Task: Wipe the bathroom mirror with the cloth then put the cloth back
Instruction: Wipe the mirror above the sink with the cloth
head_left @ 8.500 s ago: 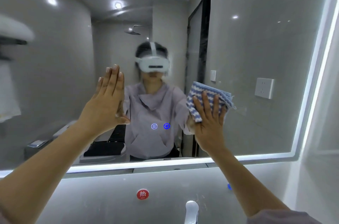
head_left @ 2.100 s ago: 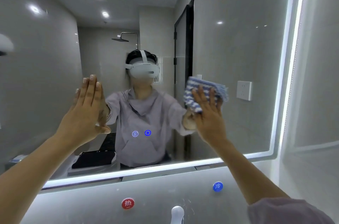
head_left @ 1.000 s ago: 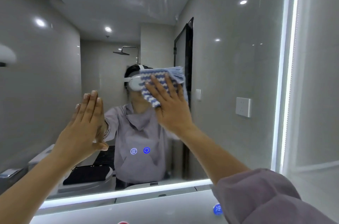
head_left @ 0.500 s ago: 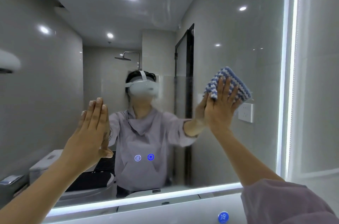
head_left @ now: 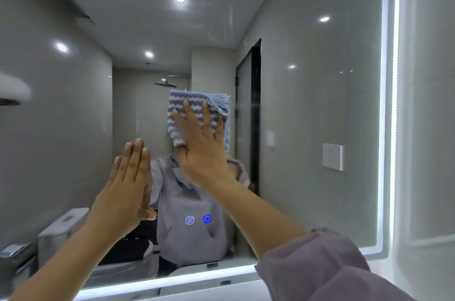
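Note:
A large wall mirror [head_left: 320, 103] with a lit white border fills the view. My right hand [head_left: 202, 148] presses a blue-and-white striped cloth [head_left: 194, 103] flat against the glass near the mirror's middle, with the fingers spread and straight over it. My left hand [head_left: 128, 185] rests flat on the glass to the lower left of the cloth, fingers straight and together, holding nothing. The cloth covers the reflected head of the person.
Two small blue lit touch icons [head_left: 198, 219] glow on the glass below my hands. The mirror's lit right edge [head_left: 384, 128] meets a white wall. A white ledge [head_left: 197, 291] runs under the mirror.
My right hand has slid the cloth leftward from the mirror's right part to its middle. The view has tilted up slightly. My left hand has stayed flat on the glass.

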Available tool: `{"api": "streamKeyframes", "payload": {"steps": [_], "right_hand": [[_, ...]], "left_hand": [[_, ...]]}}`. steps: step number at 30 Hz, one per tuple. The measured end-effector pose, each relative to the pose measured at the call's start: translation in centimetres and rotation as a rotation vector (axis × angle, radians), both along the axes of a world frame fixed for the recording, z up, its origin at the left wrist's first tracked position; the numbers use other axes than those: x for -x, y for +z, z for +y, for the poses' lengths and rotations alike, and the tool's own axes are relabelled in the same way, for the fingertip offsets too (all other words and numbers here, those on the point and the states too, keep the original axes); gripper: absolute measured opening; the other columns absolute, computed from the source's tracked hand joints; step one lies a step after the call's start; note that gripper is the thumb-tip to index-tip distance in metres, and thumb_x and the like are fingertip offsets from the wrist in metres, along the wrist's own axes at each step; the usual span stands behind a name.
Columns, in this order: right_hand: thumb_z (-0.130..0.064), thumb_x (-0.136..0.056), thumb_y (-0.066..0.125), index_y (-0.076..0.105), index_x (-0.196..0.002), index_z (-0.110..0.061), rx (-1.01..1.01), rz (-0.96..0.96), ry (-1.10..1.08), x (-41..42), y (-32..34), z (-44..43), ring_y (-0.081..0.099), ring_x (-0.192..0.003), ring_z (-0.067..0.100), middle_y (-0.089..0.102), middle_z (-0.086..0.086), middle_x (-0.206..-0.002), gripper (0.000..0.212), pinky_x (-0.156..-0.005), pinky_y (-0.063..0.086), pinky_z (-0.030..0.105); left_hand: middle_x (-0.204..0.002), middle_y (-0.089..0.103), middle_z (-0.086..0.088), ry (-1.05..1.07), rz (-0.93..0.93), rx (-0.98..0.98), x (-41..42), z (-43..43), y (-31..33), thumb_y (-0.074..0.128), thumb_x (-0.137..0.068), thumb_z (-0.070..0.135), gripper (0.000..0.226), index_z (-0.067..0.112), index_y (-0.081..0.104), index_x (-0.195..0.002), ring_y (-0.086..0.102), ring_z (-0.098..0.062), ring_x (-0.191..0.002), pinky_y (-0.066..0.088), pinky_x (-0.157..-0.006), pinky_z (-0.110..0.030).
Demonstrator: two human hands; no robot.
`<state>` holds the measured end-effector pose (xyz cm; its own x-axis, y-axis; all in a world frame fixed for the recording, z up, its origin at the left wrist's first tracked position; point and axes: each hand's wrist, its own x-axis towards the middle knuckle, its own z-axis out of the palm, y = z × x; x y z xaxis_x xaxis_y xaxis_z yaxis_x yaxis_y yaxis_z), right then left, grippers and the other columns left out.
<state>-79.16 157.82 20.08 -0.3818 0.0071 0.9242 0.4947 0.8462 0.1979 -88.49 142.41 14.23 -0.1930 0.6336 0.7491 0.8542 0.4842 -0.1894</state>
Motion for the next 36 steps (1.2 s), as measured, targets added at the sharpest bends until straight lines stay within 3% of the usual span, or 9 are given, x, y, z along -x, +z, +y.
{"api": "streamKeyframes", "payload": {"steps": [6, 12, 16, 20, 23, 26, 31, 34, 36], "right_hand": [[-0.032, -0.098, 0.035, 0.022, -0.151, -0.024, -0.087, -0.097, 0.092, -1.9, 1.0, 1.7, -0.002, -0.148, 0.026, 0.013, -0.003, -0.16, 0.055, -0.118, -0.005, 0.048], [-0.036, -0.097, 0.024, 0.03, -0.149, -0.027, -0.174, -0.074, 0.036, -4.5, 1.8, 4.9, 0.009, -0.148, 0.026, 0.022, -0.004, -0.158, 0.053, -0.119, 0.003, 0.049], [-0.028, -0.096, 0.043, 0.025, -0.148, -0.025, -0.145, 0.051, 0.001, -6.7, 2.0, 7.9, 0.012, -0.147, 0.029, 0.016, -0.002, -0.157, 0.055, -0.119, 0.002, 0.049], [-0.03, -0.098, 0.041, 0.018, -0.152, -0.019, -0.035, 0.137, -0.116, -10.8, 2.1, 12.1, 0.007, -0.147, 0.029, 0.014, 0.006, -0.159, 0.06, -0.119, -0.002, 0.048], [-0.038, -0.1, 0.024, 0.003, -0.152, -0.023, 0.094, 0.204, -0.168, -13.7, 1.5, 14.8, -0.004, -0.148, 0.023, 0.0, 0.0, -0.16, 0.058, -0.119, -0.004, 0.047], [-0.037, -0.099, 0.022, 0.005, -0.151, -0.023, 0.18, 0.28, -0.174, -14.1, 1.0, 15.2, -0.01, -0.146, 0.014, -0.001, -0.004, -0.158, 0.057, -0.119, -0.002, 0.047], [-0.038, -0.097, 0.021, 0.001, -0.151, -0.029, 0.352, 0.445, -0.157, -10.6, 1.1, 12.0, -0.005, -0.147, 0.025, -0.003, -0.004, -0.159, 0.058, -0.115, -0.019, 0.039], [-0.037, -0.094, 0.023, 0.016, -0.152, -0.023, 0.306, 0.426, -0.09, -8.2, 1.1, 8.7, 0.005, -0.147, 0.029, 0.009, 0.001, -0.16, 0.06, -0.115, -0.015, 0.041], [-0.037, -0.093, 0.026, 0.023, -0.151, -0.021, 0.209, 0.346, -0.047, -6.4, 1.3, 6.3, 0.009, -0.147, 0.028, 0.015, 0.003, -0.159, 0.06, -0.117, -0.006, 0.048]], "left_hand": [[-0.153, -0.007, -0.02, -0.026, -0.014, -0.009, 0.3, 0.0, -0.1, 0.089, -0.042, 0.045, 0.142, -0.007, 0.001, -0.141, -0.008, -0.034, -0.143, 0.011, -0.114, -0.049], [-0.153, 0.001, -0.025, -0.003, -0.03, 0.005, 0.2, 0.0, -0.2, 0.089, -0.036, 0.047, 0.144, -0.01, 0.008, -0.141, 0.002, -0.038, -0.142, 0.018, -0.111, -0.053], [-0.152, 0.002, -0.025, -0.001, -0.033, 0.005, 0.0, -0.1, -0.1, 0.09, -0.035, 0.045, 0.145, -0.01, 0.008, -0.141, 0.004, -0.039, -0.141, 0.018, -0.11, -0.052], [-0.153, -0.001, -0.024, 0.006, -0.032, 0.013, -0.1, 0.0, -0.1, 0.091, -0.037, 0.043, 0.145, -0.01, 0.005, -0.141, 0.0, -0.038, -0.142, 0.016, -0.111, -0.051], [-0.152, 0.005, -0.027, -0.004, -0.032, 0.012, 0.0, 0.0, -0.1, 0.091, -0.032, 0.044, 0.147, -0.012, 0.009, -0.14, 0.005, -0.04, -0.141, 0.023, -0.108, -0.054], [-0.153, 0.003, -0.026, -0.003, -0.022, 0.01, 0.1, 0.0, -0.1, 0.091, -0.033, 0.046, 0.147, -0.011, 0.008, -0.141, -0.002, -0.036, -0.143, 0.021, -0.11, -0.053], [-0.151, 0.009, -0.028, 0.017, 0.003, 0.015, 0.1, 0.0, 0.0, 0.091, -0.03, 0.045, 0.147, -0.013, 0.013, -0.139, 0.01, -0.042, -0.14, -0.001, -0.118, -0.039], [-0.147, 0.018, -0.033, 0.028, 0.008, 0.001, -0.3, 0.1, 0.1, 0.092, -0.022, 0.045, 0.147, -0.017, 0.022, -0.135, 0.021, -0.047, -0.135, 0.028, -0.106, -0.056], [-0.145, 0.02, -0.034, 0.025, -0.006, 0.0, -0.6, 0.1, 0.2, 0.092, -0.021, 0.044, 0.146, -0.018, 0.024, -0.134, 0.024, -0.048, -0.133, 0.034, -0.1, -0.058]]}}
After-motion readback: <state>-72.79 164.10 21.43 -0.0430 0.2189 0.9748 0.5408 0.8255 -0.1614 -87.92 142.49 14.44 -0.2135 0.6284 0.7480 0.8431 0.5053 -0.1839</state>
